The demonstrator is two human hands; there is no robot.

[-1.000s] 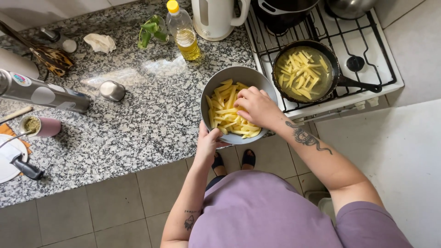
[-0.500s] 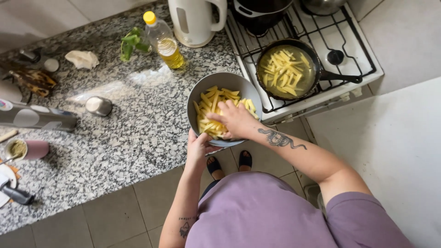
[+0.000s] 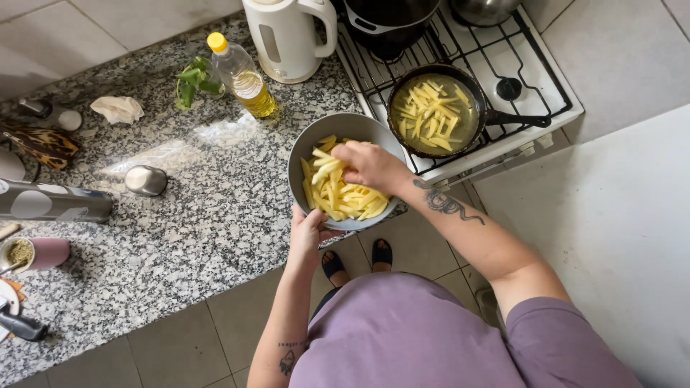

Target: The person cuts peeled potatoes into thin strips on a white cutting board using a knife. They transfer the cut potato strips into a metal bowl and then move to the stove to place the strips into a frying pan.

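Observation:
A grey bowl (image 3: 309, 140) full of raw potato sticks (image 3: 336, 195) sits at the counter's front edge, beside the stove. My left hand (image 3: 307, 231) grips the bowl's near rim from below. My right hand (image 3: 370, 165) is inside the bowl, fingers closed over a bunch of potato sticks. A black frying pan (image 3: 434, 111) on the stove's front burner holds more potato sticks in oil, its handle pointing right.
On the granite counter (image 3: 180, 237) stand an oil bottle (image 3: 243, 75), green herbs (image 3: 194, 79), a white kettle (image 3: 286, 36), a small metal cup (image 3: 146, 179) and a pink cup (image 3: 39, 253). Dark pots (image 3: 392, 25) occupy the stove's back burners.
The view has shifted, so the bowl and stove sit further left in frame. My right hand stays in the bowl, closing on the potato sticks. My left hand keeps its hold on the rim.

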